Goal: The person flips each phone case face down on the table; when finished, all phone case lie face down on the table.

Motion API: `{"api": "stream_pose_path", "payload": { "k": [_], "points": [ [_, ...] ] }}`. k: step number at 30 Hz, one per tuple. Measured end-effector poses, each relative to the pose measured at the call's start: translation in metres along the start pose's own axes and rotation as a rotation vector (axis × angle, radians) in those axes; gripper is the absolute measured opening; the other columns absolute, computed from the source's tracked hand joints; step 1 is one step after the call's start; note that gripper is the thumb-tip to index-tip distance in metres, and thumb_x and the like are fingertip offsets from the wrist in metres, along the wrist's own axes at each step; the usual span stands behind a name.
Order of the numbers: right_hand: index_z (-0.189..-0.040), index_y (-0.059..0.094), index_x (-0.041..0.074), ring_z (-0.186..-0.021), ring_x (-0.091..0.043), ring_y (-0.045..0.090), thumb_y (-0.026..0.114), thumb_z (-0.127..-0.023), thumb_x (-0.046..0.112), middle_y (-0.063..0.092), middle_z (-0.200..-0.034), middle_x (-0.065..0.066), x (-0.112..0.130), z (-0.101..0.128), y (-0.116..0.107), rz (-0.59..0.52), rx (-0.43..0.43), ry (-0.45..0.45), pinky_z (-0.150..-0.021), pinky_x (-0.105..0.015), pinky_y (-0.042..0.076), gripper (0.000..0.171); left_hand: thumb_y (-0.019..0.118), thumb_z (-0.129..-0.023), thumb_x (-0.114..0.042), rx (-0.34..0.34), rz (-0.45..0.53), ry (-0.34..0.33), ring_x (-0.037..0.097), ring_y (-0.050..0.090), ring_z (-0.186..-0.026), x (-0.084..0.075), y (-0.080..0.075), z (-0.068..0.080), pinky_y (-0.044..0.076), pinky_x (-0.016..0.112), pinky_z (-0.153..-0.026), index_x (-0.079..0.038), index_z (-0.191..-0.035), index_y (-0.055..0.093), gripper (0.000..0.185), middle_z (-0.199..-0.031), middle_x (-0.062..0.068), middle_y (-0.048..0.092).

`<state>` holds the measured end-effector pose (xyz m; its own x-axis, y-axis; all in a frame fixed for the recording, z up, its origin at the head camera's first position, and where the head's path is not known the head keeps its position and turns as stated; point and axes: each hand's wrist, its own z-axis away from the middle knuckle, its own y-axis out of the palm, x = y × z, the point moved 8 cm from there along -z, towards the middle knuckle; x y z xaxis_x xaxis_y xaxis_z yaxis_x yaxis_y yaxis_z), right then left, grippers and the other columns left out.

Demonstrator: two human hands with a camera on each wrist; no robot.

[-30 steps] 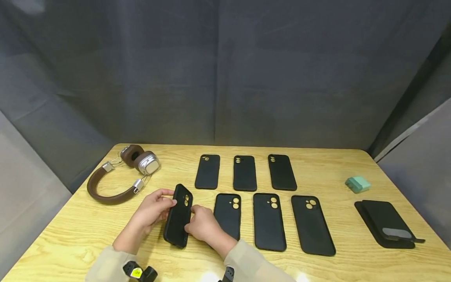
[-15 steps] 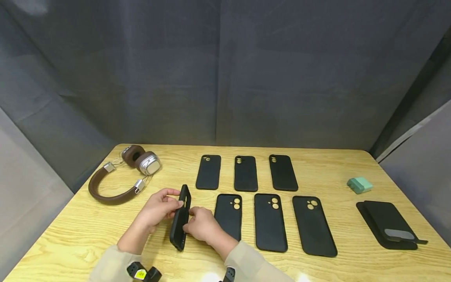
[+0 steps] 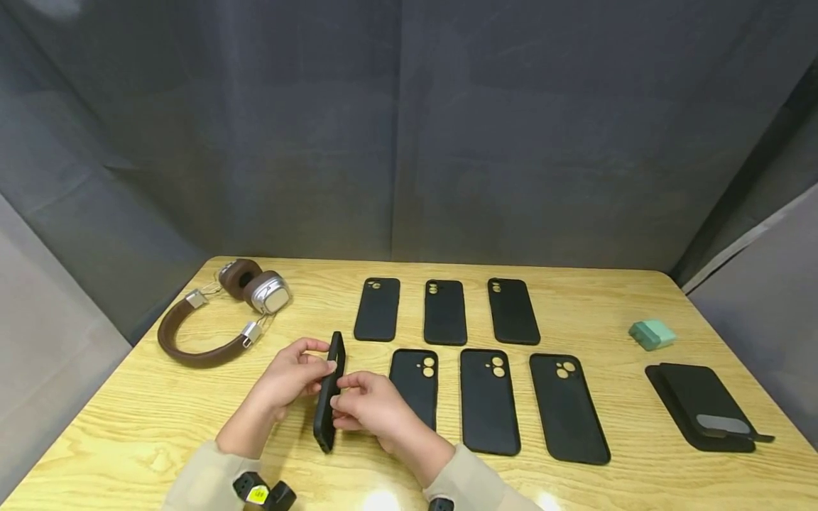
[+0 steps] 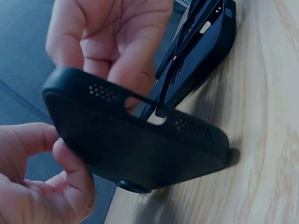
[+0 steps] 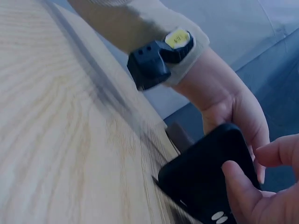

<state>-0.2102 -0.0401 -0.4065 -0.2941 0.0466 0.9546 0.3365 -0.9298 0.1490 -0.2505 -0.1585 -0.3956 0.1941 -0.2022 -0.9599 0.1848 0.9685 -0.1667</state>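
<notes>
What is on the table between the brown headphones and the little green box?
In the head view, three black phone cases lie in a row between the headphones and the green box.

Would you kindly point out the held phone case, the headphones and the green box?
held phone case (image 3: 329,397): head view, its side edge.
headphones (image 3: 192,351): head view, brown headband.
green box (image 3: 652,333): head view, its top.
</notes>
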Motion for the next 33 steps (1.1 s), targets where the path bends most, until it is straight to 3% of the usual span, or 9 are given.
{"api": "stream_pose_path", "payload": {
  "k": [7, 21, 28, 33],
  "points": [
    [-0.117, 0.052, -0.009, -0.071, -0.014, 0.064, 0.062, -0.081, 0.000, 0.054, -0.087, -0.009, 0.005, 0.003, 0.002, -0.029, -0.030, -0.033, -0.069, -0.032, 0.055, 0.038, 0.057, -0.086, -0.003, -0.014, 0.013, -0.020, 0.008, 0.048, -0.055, 0.001, 0.003, 0.000, 0.043, 0.020, -0.054, 0.004, -0.119, 0.043, 0.037, -0.075, 0.005, 0.054],
    [-0.111, 0.054, -0.006, -0.064, -0.011, 0.058, 0.069, -0.077, 0.000, 0.050, -0.078, -0.003, 0.004, 0.002, 0.004, 0.050, -0.091, -0.046, -0.062, -0.035, 0.056, 0.037, 0.057, -0.084, -0.003, -0.060, 0.030, -0.040, 0.009, 0.045, -0.052, -0.002, 0.013, 0.001, 0.041, 0.019, -0.050, 0.001, -0.118, 0.044, 0.036, -0.077, 0.007, 0.056],
    [-0.099, 0.059, -0.004, -0.062, -0.011, 0.062, 0.067, -0.074, -0.002, 0.056, -0.073, -0.003, 0.007, 0.002, 0.000, 0.076, -0.104, -0.042, -0.058, -0.031, 0.055, 0.026, 0.058, -0.086, -0.005, -0.056, 0.046, -0.043, 0.009, 0.047, -0.053, 0.000, 0.017, 0.000, 0.042, 0.019, -0.050, 0.001, -0.118, 0.044, 0.035, -0.075, 0.006, 0.056],
    [-0.101, 0.058, -0.006, -0.058, -0.009, 0.061, 0.065, -0.072, -0.003, 0.056, -0.072, -0.003, 0.010, 0.004, -0.006, 0.059, -0.120, -0.051, -0.055, -0.029, 0.054, 0.030, 0.057, -0.090, -0.012, -0.085, 0.083, -0.069, 0.011, 0.050, -0.059, 0.007, 0.010, -0.001, 0.045, 0.022, -0.056, 0.002, -0.116, 0.046, 0.032, -0.075, 0.003, 0.053]
  ]
}}
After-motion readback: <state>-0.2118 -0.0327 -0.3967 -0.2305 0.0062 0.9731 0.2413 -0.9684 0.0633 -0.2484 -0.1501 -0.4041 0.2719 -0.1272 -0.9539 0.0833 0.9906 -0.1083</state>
